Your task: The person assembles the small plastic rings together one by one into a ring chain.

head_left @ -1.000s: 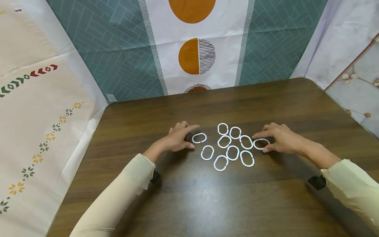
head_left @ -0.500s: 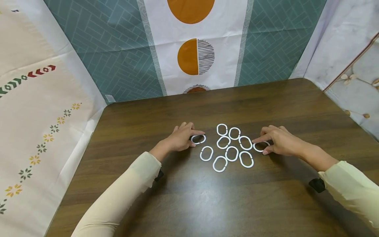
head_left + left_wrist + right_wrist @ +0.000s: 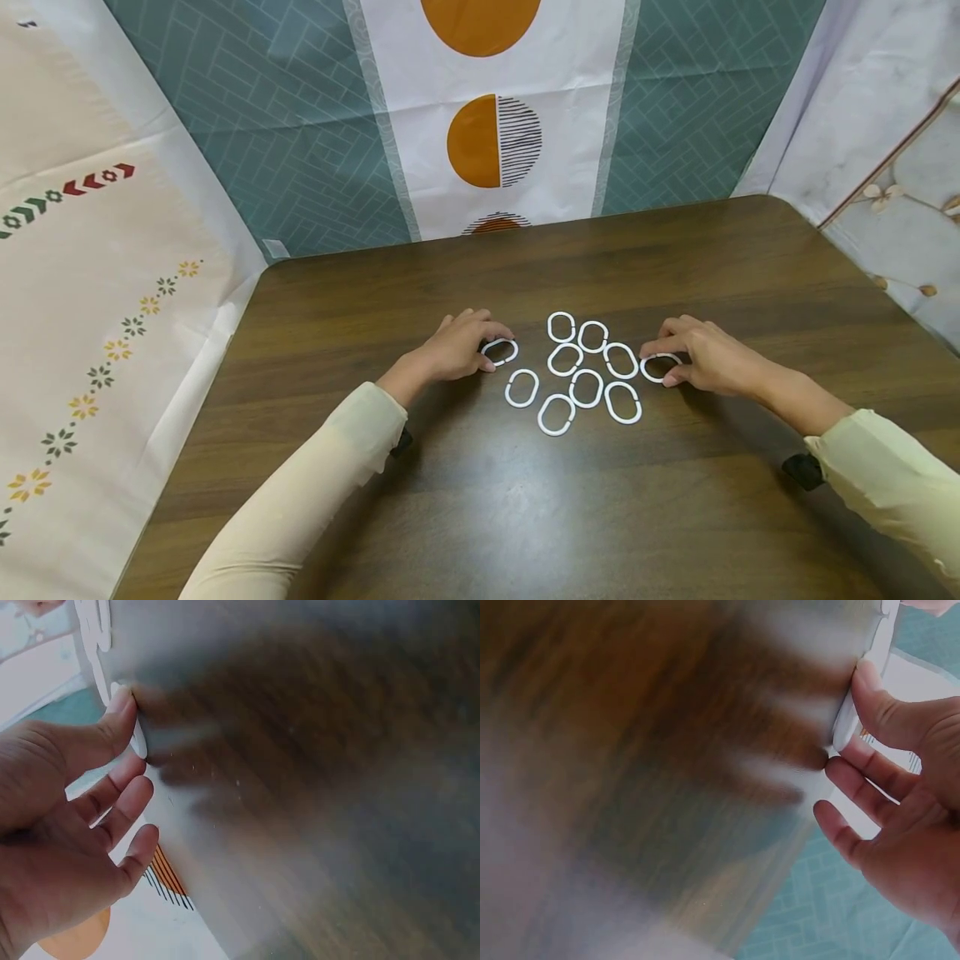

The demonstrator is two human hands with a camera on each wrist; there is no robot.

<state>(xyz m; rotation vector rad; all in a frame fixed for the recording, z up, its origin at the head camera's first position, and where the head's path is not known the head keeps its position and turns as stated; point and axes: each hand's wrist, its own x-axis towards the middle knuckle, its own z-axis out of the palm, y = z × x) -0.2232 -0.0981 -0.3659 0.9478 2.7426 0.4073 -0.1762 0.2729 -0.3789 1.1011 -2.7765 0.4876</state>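
Head view: left hand (image 3: 456, 347) pinches white ring (image 3: 513, 357), mid-frame; right hand (image 3: 707, 355) pinches second ring (image 3: 643, 372), right of centre, beside ring cluster (image 3: 602, 389). Risk: leftward drag could bump cluster; thin rims could slip.

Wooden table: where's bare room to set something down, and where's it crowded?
Bare table lies in front, between the sleeves, and beyond the white rings, up to the patterned cloth. Crowded: the middle, where white rings cluster between the left hand and right hand.

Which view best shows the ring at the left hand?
Head: the ring shows most of its oval outline. Left wrist shows it nearly edge on, a thin strip; right wrist doesn't clearly show it.
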